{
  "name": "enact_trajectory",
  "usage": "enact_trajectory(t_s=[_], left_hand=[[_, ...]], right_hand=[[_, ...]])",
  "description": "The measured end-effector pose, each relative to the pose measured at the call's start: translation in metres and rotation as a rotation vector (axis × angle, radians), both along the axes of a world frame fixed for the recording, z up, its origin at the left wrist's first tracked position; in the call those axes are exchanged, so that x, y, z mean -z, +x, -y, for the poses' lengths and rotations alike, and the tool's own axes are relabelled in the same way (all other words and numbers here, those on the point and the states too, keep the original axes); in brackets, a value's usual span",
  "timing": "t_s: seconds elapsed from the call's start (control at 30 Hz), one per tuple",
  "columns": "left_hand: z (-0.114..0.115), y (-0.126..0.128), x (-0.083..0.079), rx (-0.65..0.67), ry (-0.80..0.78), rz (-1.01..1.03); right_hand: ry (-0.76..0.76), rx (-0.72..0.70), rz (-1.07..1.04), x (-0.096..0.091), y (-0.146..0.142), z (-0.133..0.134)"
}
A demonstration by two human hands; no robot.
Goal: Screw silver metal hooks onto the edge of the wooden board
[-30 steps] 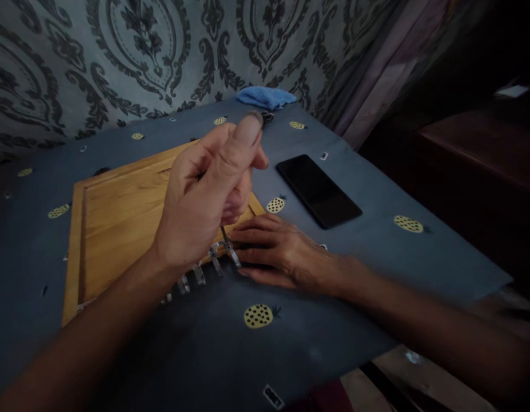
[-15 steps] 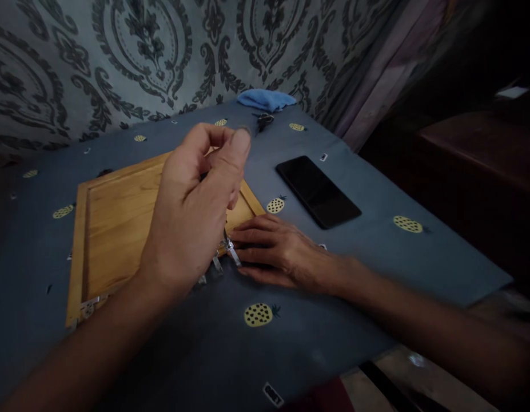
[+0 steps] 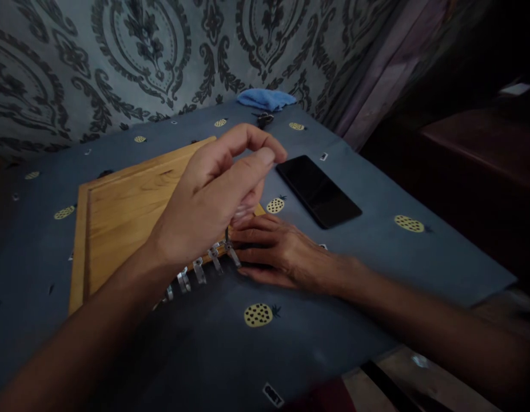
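Note:
My left hand (image 3: 208,200) hovers over the near right corner of a wooden board (image 3: 123,212), its fingers closed around a thin dark tool (image 3: 226,234) whose tip points down at the board's edge. A row of several small metal hooks (image 3: 200,272) runs along the board's near edge. My right hand (image 3: 277,252) lies flat on the blue cloth-covered table (image 3: 376,252), fingers stretched out, fingertips touching the right end of the hook row next to the board's corner.
A black phone (image 3: 318,190) lies face up to the right of the board. A folded blue cloth (image 3: 265,98) and a small dark object (image 3: 263,119) sit at the table's far edge by the patterned wall. The table's edge drops off at right.
My left hand has rolled and dropped lower, the thumb swinging from upward to pointing right. More of the hook row shows than half a second ago. My right hand has stayed put.

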State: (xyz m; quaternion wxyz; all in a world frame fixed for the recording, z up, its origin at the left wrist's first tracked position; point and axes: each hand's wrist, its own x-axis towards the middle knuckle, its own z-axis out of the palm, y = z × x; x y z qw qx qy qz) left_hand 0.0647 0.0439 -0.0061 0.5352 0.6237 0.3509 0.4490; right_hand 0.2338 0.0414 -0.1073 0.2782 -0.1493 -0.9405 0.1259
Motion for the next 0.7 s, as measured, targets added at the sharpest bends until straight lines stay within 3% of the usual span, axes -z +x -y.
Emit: enact_trajectory(t_s=[0.13, 0.23, 0.4, 0.7], left_hand=[[0.006, 0.0, 0.0, -0.246, 0.094, -0.178], [0.012, 0.001, 0.0, -0.296, 0.093, -0.097], [0.011, 0.005, 0.003, -0.215, 0.015, 0.11], [-0.003, 0.0, 0.0, 0.047, -0.044, 0.067]], right_hand=[[0.006, -0.009, -0.006, 0.0, -0.001, 0.0], [0.003, -0.006, -0.008, 0.0, -0.001, 0.0], [-0.002, -0.013, -0.018, 0.002, 0.0, 0.0], [0.015, -0.013, -0.012, 0.001, 0.0, -0.001]])
